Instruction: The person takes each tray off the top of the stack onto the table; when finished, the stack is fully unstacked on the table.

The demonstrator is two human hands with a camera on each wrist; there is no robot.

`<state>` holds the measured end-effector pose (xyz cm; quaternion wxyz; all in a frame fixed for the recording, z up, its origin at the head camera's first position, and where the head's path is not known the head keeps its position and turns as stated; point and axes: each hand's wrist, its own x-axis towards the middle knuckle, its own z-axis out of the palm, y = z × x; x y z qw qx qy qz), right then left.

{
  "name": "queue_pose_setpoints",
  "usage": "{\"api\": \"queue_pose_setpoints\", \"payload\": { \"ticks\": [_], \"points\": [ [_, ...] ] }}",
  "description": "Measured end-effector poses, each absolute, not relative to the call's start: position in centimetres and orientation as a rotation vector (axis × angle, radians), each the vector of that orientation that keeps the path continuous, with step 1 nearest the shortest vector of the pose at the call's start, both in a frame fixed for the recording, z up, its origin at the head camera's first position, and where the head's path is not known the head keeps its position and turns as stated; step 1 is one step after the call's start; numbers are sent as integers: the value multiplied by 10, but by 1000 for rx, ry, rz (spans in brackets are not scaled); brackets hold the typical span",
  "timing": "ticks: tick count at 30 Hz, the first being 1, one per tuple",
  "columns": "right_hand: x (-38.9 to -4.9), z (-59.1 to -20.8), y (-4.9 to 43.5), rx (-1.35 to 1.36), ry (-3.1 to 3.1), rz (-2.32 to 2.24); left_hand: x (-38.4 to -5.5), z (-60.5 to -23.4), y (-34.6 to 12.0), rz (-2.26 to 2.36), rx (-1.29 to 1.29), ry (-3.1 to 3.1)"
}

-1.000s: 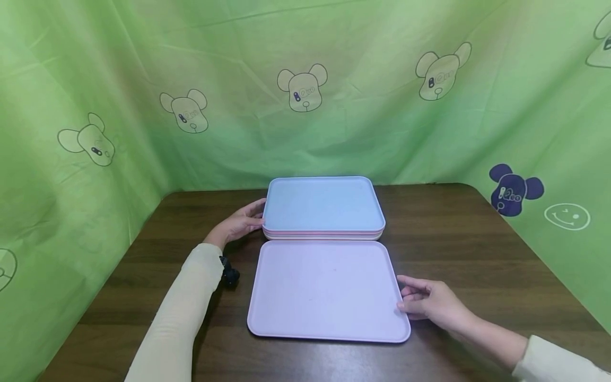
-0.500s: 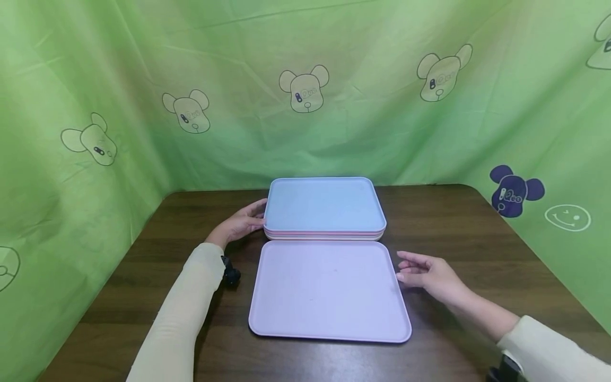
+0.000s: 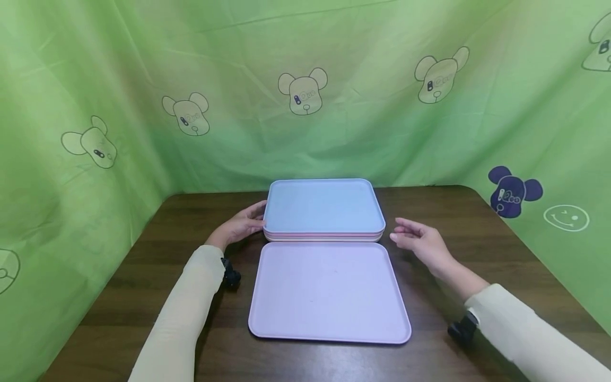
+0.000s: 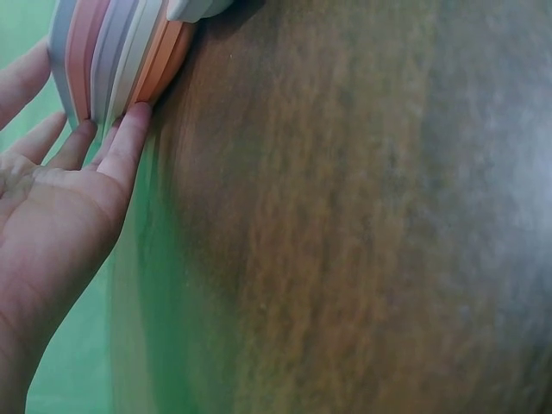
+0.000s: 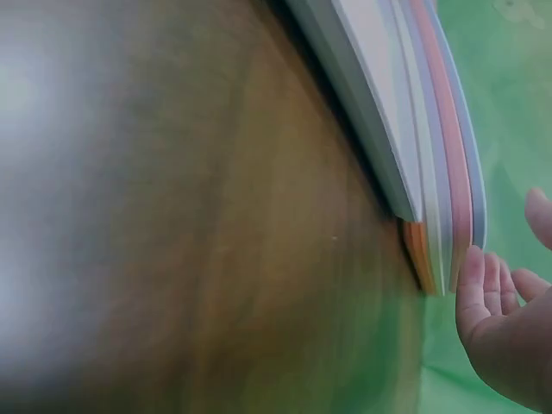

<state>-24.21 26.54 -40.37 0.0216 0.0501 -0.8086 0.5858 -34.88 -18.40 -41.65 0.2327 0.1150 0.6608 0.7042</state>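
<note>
A stack of rectangular trays stands toward the back of the table, a light blue tray [image 3: 324, 206] on top. In the left wrist view the stacked rims run blue, pink, lavender, white and, lowest, orange [image 4: 160, 62]. In front of the stack lies a single lavender tray [image 3: 329, 292], flat on the wood. My left hand [image 3: 240, 223] rests its fingertips against the stack's left side, fingers fairly straight. My right hand [image 3: 425, 245] holds nothing; its loosely bent fingers are just off the stack's front right corner. The right wrist view shows those fingertips close to the rims.
The dark wooden table [image 3: 477, 233] extends on both sides of the trays. A green curtain [image 3: 229, 143] with bear-head prints hangs behind and around it. Small black devices sit at both wrists, the right one [image 3: 463, 329] low above the table.
My right hand has let go of the lavender tray's right edge and moved back along it to beside the stack. The left hand and the trays stay where they were.
</note>
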Motion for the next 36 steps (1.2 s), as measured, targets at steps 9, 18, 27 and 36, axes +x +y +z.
{"api": "queue_pose_setpoints", "payload": {
  "ticks": [9, 18, 27, 36],
  "points": [
    [-274, -405, 252, 81, -2395, 1898, -349, -418, -187, 1939, 309, 1813],
    [-298, -415, 244, 18, -2504, 1773, -348, -419, -187, 1941, 293, 1818],
    [-309, -420, 241, -37, -2479, 1867, -348, -416, -185, 1937, 312, 1815],
    [-314, -423, 239, -54, -2445, 1913, -350, -417, -184, 1935, 291, 1816]
  ]
}}
